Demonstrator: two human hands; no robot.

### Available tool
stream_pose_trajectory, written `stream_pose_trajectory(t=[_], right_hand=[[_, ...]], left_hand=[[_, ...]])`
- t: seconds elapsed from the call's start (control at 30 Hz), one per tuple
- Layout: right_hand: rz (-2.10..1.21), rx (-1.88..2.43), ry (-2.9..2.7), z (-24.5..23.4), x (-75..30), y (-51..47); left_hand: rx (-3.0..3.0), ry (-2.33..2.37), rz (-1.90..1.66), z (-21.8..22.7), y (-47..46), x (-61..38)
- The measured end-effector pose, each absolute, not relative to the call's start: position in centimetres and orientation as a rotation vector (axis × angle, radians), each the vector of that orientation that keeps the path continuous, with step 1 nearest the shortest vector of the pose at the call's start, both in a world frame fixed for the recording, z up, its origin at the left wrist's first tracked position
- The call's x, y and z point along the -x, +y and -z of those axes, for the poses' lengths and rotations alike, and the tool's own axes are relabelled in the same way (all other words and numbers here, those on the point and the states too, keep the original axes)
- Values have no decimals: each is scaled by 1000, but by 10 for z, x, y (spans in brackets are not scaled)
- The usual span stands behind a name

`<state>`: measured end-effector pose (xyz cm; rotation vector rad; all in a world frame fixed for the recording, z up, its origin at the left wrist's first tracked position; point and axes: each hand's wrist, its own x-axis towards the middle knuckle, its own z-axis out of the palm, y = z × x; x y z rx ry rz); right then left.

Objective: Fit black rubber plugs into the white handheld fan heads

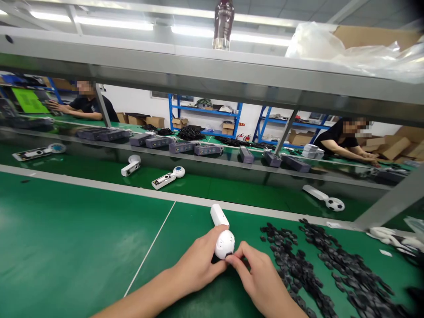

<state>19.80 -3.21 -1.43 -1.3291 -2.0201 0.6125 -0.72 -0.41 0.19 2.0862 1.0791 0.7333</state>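
A small white hand-held device (221,232) with a round head and a short handle rests on the green table (73,238). My left hand (198,263) grips its round head from the left, fingers curled around it. My right hand (256,276) pinches a small black part against the front of the round head. To the right lies a spread pile of several small black parts (318,260).
Similar white devices (168,178) (130,164) (326,197) (39,151) lie on the green conveyor belt beyond. A grey metal shelf rail (212,75) crosses overhead with a bottle (223,22) on it. Two people (88,106) (344,139) work across the line. White parts (394,238) lie far right.
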Motion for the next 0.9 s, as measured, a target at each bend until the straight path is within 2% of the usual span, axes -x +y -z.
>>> stream_pose_trajectory(t=[0.13, 0.37, 0.53, 0.7, 0.9], right_hand=[[-595, 1311, -2006, 12, -198, -30], [-766, 1220, -2193, -27, -231, -17], [-428, 1511, -2059, -25, -294, 11], [-404, 1679, -2239, -7, -321, 22], [-213, 1694, -2291, -2, -307, 24]], left_hand=[[-2081, 1098, -738, -10, -5, 5], [-2044, 1194, -708, -11, -9, 1], [-2064, 1199, -756, -6, -6, 10], [-1976, 1187, -760, -9, -3, 15], [-1743, 1226, -756, -2, -7, 12]])
